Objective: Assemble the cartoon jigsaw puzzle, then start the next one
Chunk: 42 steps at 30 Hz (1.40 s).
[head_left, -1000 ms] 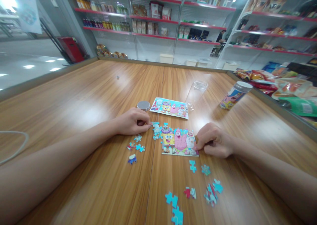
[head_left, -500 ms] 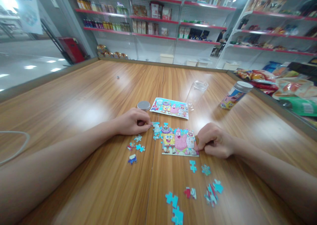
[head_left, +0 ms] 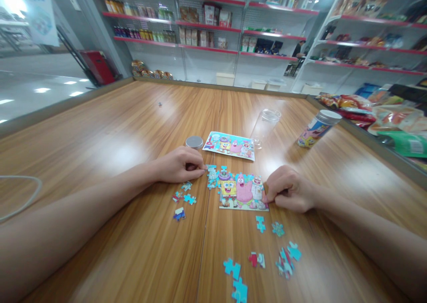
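Observation:
A partly joined cartoon jigsaw puzzle (head_left: 244,191) lies flat on the wooden table. At its upper left corner, my left hand (head_left: 185,164) is closed, thumb and forefinger pinching the edge of a light blue puzzle piece (head_left: 211,169). My right hand (head_left: 289,189) has its fingers curled in, the tips against the puzzle's right edge. Loose pieces (head_left: 190,199) lie below my left hand. More loose pieces (head_left: 231,268) are spread nearer to me, below the puzzle and my right hand. Just beyond the puzzle rests a picture card (head_left: 229,146) with the same characters.
A round metal lid (head_left: 194,142) sits left of the card. Behind the card's right end lies a clear plastic jar (head_left: 266,127). A printed canister (head_left: 318,128) stands farther right. Snack bags (head_left: 396,120) line the table's right side, and stocked shelves (head_left: 207,25) rise behind.
Both hands keep nearly the same place and pose. The whole view has shifted very slightly; no piece has clearly moved.

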### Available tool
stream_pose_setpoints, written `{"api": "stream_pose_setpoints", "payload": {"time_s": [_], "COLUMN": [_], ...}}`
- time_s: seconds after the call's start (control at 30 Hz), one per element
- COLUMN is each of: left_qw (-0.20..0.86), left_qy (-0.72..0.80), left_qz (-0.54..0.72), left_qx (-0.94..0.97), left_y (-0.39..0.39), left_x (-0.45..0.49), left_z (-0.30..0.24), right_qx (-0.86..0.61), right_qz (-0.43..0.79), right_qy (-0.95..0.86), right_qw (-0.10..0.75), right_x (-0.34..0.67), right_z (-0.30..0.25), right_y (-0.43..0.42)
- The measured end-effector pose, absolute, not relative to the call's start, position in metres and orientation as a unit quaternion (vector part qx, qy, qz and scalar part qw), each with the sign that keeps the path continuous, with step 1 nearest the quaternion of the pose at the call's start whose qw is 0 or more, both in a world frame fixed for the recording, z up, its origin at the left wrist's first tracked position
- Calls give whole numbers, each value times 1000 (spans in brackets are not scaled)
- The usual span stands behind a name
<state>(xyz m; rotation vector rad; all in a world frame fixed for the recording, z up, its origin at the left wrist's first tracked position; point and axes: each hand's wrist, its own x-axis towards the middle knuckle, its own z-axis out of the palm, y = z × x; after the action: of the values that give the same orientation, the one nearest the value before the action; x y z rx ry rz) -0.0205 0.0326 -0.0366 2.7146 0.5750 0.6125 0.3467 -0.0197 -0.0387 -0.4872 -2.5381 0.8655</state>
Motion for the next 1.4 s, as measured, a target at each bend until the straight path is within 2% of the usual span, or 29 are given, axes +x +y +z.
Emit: {"api": "stream_pose_setpoints", "payload": {"time_s": [0.37,0.97,1.07,1.23,1.4], "left_qw": [121,146,196,346,370], "left_qy": [202,224,242,344,340], "left_qz": [225,223,234,357,330], "left_qx": [945,937,921,797,799], "left_y": [33,35,36,41,44], "left_x": [-16,-18,-22,-32,-35], "left_z": [-39,-42,-40,-36,-37], "right_qx": [-178,-200,-219,-303,-302], "right_qz": [315,344,412,467,465], "right_qy": [-913,-900,-863,-782,-791], "right_qw": [187,179,196,279,259], "right_x": [345,344,348,356,356], "right_z": [-35,-36,-36,-39,-36], "right_y": [-21,-21,-17,-9,-9]}}
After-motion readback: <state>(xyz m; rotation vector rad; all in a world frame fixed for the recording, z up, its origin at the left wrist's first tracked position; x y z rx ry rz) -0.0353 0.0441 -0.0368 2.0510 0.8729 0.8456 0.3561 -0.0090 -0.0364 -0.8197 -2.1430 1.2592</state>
